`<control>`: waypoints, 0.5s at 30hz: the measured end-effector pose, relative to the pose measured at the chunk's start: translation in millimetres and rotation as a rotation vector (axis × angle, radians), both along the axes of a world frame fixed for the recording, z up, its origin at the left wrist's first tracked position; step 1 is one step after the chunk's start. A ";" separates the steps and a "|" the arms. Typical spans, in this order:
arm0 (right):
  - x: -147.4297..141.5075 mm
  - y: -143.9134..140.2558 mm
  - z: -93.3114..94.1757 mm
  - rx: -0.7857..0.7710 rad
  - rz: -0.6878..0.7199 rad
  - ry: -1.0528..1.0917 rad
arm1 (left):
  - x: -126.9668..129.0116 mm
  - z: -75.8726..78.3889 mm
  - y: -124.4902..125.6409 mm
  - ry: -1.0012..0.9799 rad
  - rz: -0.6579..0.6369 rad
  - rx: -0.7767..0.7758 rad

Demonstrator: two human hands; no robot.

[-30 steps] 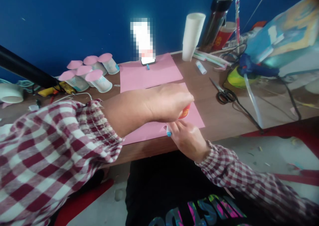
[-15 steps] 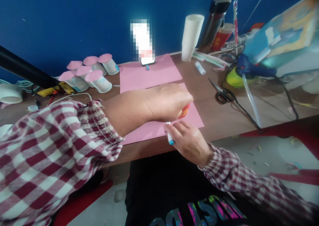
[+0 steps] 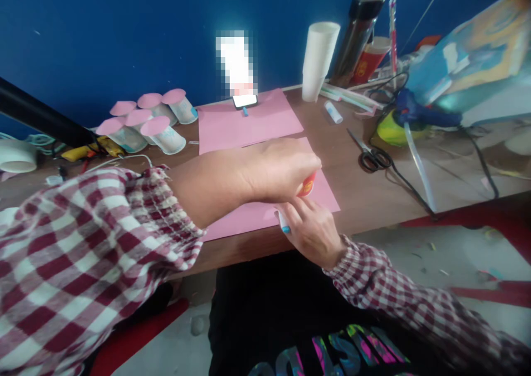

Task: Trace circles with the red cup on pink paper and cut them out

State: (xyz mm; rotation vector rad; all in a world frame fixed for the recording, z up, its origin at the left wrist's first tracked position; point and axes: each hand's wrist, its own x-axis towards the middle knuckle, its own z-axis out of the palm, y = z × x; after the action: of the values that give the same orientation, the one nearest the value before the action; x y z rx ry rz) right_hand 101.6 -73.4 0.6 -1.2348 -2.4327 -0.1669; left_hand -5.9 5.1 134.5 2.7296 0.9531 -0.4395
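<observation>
My left hand (image 3: 277, 168) reaches across a pink paper sheet (image 3: 253, 213) and presses a red cup (image 3: 307, 185) down onto it; the hand hides most of the cup. Just below it, my right hand (image 3: 313, 229) holds a white marker with a blue end (image 3: 283, 222), its tip at the foot of the cup on the paper. Both sleeves are red and white check.
A second pink sheet (image 3: 249, 123) lies farther back with a phone (image 3: 244, 100) leaning at its far edge. Several pink-capped paper cups (image 3: 149, 123) lie at left. A white cup stack (image 3: 317, 61), scissors (image 3: 369, 153), a glue stick (image 3: 334, 112) and a blue glue gun (image 3: 418, 116) are at right.
My right hand with the marker shifted slightly along the cup's base, dipping toward me and returning. My left hand stayed on the cup.
</observation>
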 end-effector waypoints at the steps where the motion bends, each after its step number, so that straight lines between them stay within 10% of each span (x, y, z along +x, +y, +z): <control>1: 0.1 -0.3 -1.2 0.009 -0.019 -0.010 | 0.1 0.1 0.0 0.003 0.006 -0.006; 15: -8.9 6.5 -1.5 -0.020 -0.004 -0.062 | 1.4 1.4 -0.4 0.004 0.004 -0.008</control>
State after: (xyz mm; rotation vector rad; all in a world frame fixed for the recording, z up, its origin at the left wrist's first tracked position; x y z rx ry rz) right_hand 92.7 -66.9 -0.9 -1.2611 -2.4903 -0.1848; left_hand -4.5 4.6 135.9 2.7203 0.9550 -0.4472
